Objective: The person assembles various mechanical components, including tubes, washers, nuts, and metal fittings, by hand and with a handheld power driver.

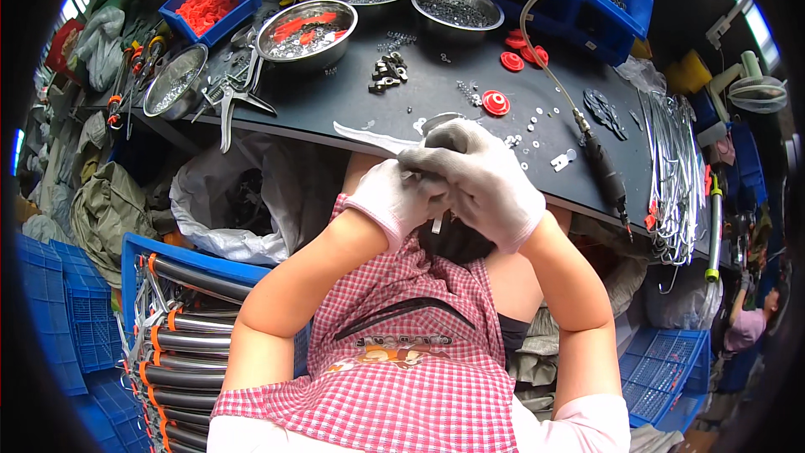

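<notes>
Both of my hands wear pale grey work gloves and meet just over the table's near edge. My left hand [405, 195] is closed, its fingers curled under and against the other hand. My right hand [485, 178] is closed too, with its thumb and fingers bent over the left fingertips. Between them is a curved light grey handle [369, 136], its tapered end sticking out to the left. A rounded dark metal piece [439, 121] shows above the right fingers. A small pale strip [437, 223] pokes out below. The gloves hide most of what they grip.
Steel bowls of small parts [308, 49] and a blue bin of red parts [208, 5] line the back. Grey-handled tools [232, 101] lie left. Red discs [495, 102], a black power screwdriver [605, 169] and long wire rods [673, 159] are right. A blue crate [134, 253] stands lower left.
</notes>
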Available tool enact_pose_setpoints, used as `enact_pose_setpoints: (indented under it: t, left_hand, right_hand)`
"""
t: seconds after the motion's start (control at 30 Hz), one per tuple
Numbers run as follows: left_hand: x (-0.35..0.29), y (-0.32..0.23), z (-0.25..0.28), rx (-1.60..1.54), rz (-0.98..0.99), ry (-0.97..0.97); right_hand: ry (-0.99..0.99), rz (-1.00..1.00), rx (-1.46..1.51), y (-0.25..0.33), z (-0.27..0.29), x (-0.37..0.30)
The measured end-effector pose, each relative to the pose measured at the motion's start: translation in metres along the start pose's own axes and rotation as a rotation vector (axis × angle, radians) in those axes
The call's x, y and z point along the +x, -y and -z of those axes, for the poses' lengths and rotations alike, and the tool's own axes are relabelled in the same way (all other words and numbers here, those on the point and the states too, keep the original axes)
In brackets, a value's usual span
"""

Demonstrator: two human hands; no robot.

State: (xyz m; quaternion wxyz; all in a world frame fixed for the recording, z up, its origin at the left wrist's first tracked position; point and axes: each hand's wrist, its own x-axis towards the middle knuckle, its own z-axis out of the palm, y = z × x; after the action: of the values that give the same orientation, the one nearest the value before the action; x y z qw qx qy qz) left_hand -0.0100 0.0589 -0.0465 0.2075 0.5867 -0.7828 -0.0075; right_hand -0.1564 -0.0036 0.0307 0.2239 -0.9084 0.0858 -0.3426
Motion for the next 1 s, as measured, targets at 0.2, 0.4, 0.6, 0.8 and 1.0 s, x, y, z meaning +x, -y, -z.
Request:
enact_pose_setpoints:
  t: [0.2, 0.4, 0.6, 0.8, 1.0]
  left_hand:
    - [0.001, -0.028, 0.033, -0.281, -0.205, -0.335]
    - [0.019, -0.035, 0.034, -0.156, -0.363, -0.319]
    - [0.028, -0.04, 0.031, -0.193, -0.308, -0.118]
    - [-0.025, -0.017, 0.023, -0.599, -0.036, -0.093]
    - [-0.064, 0.001, 0.023, -0.84, 0.384, -0.09]
  right_hand:
    - [-0.275, -0.141, -0.084, -0.003, 0.047, -0.025]
    - [-0.205, -0.007, -0.653, 0.017, 0.044, -0.038]
    - [-0.104, -0.267, -0.351, 0.005, 0.05, -0.05]
    - [-0.46, -0.546, -0.649, -0.047, 0.124, -0.145]
    - [-0.11, -1.813, -1.182, -0.107, 0.317, -0.265]
